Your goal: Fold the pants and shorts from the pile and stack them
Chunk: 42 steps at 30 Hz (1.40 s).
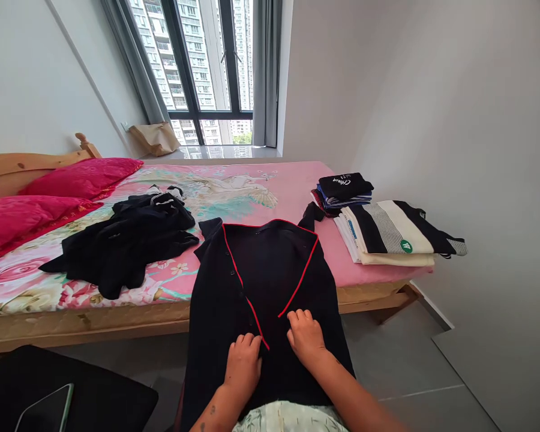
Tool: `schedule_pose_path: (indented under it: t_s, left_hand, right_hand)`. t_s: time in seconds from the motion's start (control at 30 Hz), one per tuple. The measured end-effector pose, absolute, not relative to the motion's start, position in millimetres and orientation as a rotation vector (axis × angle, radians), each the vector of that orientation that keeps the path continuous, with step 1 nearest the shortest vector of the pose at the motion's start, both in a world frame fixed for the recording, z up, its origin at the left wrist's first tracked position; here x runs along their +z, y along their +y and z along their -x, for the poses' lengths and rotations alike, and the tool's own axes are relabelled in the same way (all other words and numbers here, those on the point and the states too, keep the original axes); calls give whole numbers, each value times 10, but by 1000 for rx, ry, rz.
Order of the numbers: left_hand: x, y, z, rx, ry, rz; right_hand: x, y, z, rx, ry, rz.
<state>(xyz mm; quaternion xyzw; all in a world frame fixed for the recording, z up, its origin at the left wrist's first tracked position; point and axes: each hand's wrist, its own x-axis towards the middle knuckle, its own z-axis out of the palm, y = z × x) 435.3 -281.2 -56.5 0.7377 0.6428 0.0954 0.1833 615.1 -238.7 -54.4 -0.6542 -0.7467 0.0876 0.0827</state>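
A black buttoned garment with red trim, like a cardigan (270, 264), is spread from the bed's edge down toward my lap. Its two red-edged front panels form a V. My left hand (243, 360) has its fingers curled on the left front panel, close to the lower end of the red trim. On the opposite panel, my right hand (306, 335) is also curled, with its fingertips at the end of the right trim. Both hands seem to pinch the cloth, though the fingertips are partly hidden.
Left on the bed (292, 186) lies a heap of dark clothes (135, 234). Folded dark clothes (345, 187) and a striped folded stack (391, 231) sit at the right. A phone (47, 411) rests on a black surface (103, 390) at lower left. Red pillows (85, 178) lie by the headboard.
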Motion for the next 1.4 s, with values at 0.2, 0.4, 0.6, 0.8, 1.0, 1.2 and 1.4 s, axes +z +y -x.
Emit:
schedule_pose_path:
  t_s: [0.2, 0.4, 0.6, 0.8, 1.0, 1.2, 1.4]
  left_hand:
    - [-357, -2792, -4269, 514, 1771, -1998]
    - [-354, -3218, -4218, 310, 1346, -2288]
    - [-631, -3235, -4212, 187, 1455, -2237]
    - [-589, -3280, -4215, 323, 1456, -2204]
    - [-530, -3330, -4216, 564, 1403, -2355]
    - [-484, -3273, -4265, 322, 1338, -2195]
    - [-448, -3190, -4298, 161, 1390, -2007]
  right_hand:
    - [-442, -2474, -6282, 325, -2129, 1756]
    - [-436, -3086, -6434, 596, -2332, 1336]
    - [-577, -3158, -6361, 553, -2410, 1550]
    - [-555, -3103, -6311, 596, -2336, 1559]
    - [-401, -3163, -6297, 951, -1770, 1519]
    - [-476, -3161, -6291, 1023, -1823, 1619]
    - [-561, -3166, -6311, 1065, -1887, 1656]
